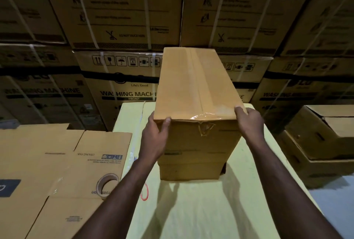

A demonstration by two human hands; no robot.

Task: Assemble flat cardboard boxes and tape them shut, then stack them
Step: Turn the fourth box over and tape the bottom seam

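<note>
Long brown taped cardboard box [193,85] is centre scene, long axis running near to far. It sits on top of a stack of similar brown boxes [191,167] on a pale yellow flat surface [191,210]. Can't tell if it's fully seated or held a hair above.

Left hand [155,139] grasps the near-left top corner, thumb on the top edge and palm and fingers wrapped round the left side. Right hand [251,121] grasps the near-right top corner with the thumb on top; its fingers run down the right side and are mostly hidden.

Clear tape strip [199,77] runs along the top seam, and its crumpled end [206,128] is folded onto the near face.

Handling, judged: probably an empty carton, so light. It is stiff at edges and corners, but the panels would dent under a hard squeeze. The tape is glossy and likely slick, so keep fingers on bare cardboard. Best hold is both near corners, or palms on the two long sides. The box is long, so the far end may swing or tip. The stack looks narrow, so square the edges before letting go.

Brown tape roll [107,185] lies on flat unfolded brown cardboard sheets [57,162], near left. Open brown cartons [325,137] are on the right. Printed washing machine cartons [122,93] form a wall on the far side.
</note>
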